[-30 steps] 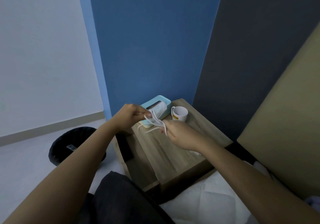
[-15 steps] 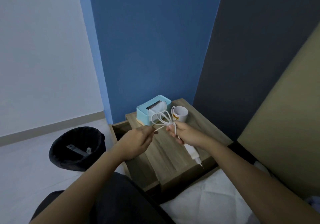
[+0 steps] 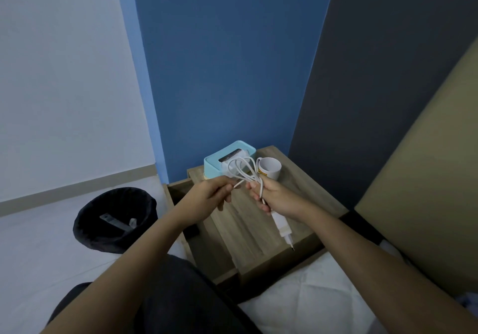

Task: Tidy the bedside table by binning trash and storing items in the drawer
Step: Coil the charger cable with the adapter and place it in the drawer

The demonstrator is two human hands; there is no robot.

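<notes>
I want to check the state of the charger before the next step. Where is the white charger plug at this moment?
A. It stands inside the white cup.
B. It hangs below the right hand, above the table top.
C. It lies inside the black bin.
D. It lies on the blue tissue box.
B: the charger plug hangs down from the right hand, over the bedside table, while the left hand holds the cable end.

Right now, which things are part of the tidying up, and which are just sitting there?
Part of the job:
white charger cable, held by both hands: left hand, right hand
open drawer
black bin

Just sitting there:
tissue box
white cup
</notes>
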